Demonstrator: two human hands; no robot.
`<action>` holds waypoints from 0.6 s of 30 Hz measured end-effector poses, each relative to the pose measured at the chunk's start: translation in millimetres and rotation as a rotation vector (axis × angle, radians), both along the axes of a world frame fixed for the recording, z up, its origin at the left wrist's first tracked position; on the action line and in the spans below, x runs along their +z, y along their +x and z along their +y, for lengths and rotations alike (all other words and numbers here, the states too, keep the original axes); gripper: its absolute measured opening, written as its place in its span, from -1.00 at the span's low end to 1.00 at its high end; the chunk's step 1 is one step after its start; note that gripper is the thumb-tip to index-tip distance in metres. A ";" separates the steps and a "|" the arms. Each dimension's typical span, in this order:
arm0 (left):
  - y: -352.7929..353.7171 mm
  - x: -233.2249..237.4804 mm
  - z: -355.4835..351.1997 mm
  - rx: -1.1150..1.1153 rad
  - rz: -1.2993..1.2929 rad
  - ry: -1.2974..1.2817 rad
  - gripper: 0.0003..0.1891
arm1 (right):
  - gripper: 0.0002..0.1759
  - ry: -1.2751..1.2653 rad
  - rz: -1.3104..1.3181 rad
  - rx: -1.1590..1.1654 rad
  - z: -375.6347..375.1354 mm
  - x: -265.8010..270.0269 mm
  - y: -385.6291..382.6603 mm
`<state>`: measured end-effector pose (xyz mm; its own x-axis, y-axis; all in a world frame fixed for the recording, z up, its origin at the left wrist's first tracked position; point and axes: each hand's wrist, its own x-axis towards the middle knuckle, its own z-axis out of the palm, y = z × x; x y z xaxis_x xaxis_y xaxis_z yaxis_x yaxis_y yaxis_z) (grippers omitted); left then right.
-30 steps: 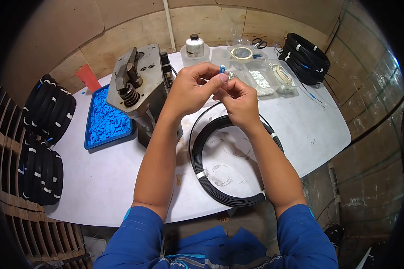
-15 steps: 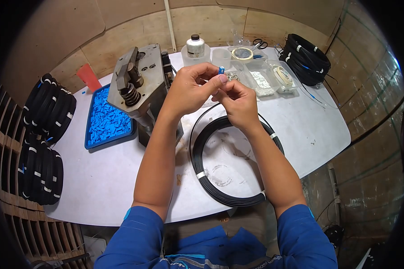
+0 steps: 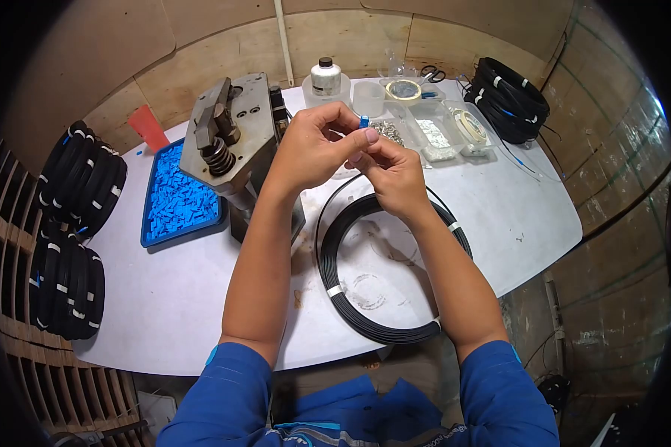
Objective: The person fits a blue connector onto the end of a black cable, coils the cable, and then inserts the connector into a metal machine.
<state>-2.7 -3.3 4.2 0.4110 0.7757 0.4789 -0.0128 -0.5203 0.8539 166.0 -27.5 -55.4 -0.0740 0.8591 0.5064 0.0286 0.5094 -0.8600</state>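
Between the thumb and forefinger of my left hand (image 3: 319, 147) is a small blue connector (image 3: 364, 121), its top end sticking up above the fingertips. My right hand (image 3: 394, 175) is pinched just below and to the right of it, touching my left thumb; what its fingertips hold is hidden. A coil of black cable (image 3: 335, 290) bound with white tape lies on the table under my right forearm, and one strand of it rises toward my hands.
A metal press (image 3: 235, 123) stands left of my hands, beside a blue tray (image 3: 183, 237) of blue connectors. Behind are a white bottle (image 3: 326, 78), clear containers (image 3: 434, 138), tape (image 3: 403, 89) and scissors (image 3: 432, 73). More cable coils (image 3: 78, 179) (image 3: 505, 100) lie at both sides.
The blue connector and my fingertips have shifted very slightly to the left and down. Both hands keep their pinched grip.
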 end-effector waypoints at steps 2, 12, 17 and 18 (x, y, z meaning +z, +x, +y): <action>0.7 -1.4 0.5 -0.045 -0.038 -0.054 -0.76 | -0.92 -0.020 0.019 0.008 -0.1 0.4 0.2; -3.1 0.7 0.8 -0.062 -0.004 -0.070 -0.78 | -0.94 -0.019 0.012 0.025 -1.4 0.4 -0.3; -3.7 0.9 0.3 -0.080 -0.002 -0.090 -0.79 | -0.92 -0.011 0.023 0.050 -0.1 0.2 1.4; -3.8 1.5 -0.4 -0.078 -0.003 -0.090 -0.79 | -0.92 -0.011 0.021 0.051 -0.5 0.5 1.1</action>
